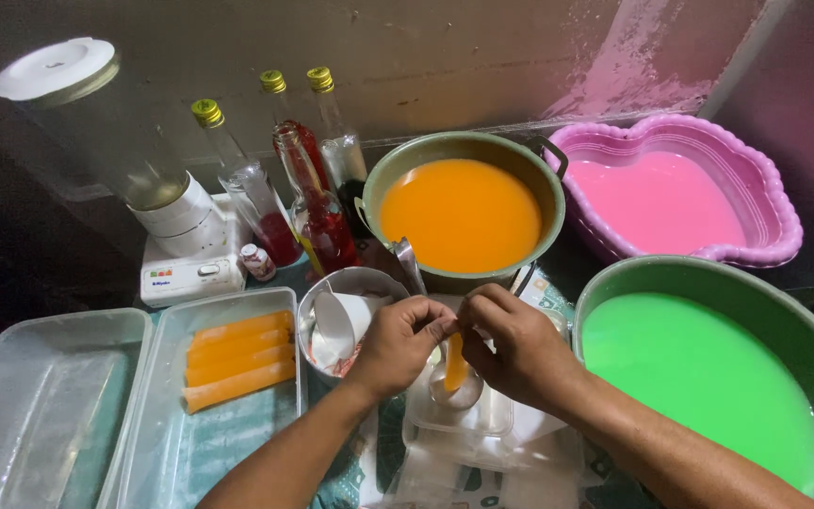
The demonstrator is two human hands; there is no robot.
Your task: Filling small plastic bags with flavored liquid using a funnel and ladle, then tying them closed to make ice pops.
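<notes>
A stained wall [445, 57] backs a crowded surface [369, 471] covered with a patterned cloth. At the near centre, the left hand [398, 344] and right hand [520, 353] meet, each grip pinched closed on the top of a slim plastic tube of orange liquid [455, 363], which hangs upright between them. Just beyond stands a pot of orange liquid [462, 215]; a pink heart-shaped basin [680, 193] sits far right, a green-filled pot [699, 372] near right. To the left, a clear tray [219, 415] holds filled orange tubes [239, 360], with syrup bottles [303, 188] and a blender [134, 160] behind.
</notes>
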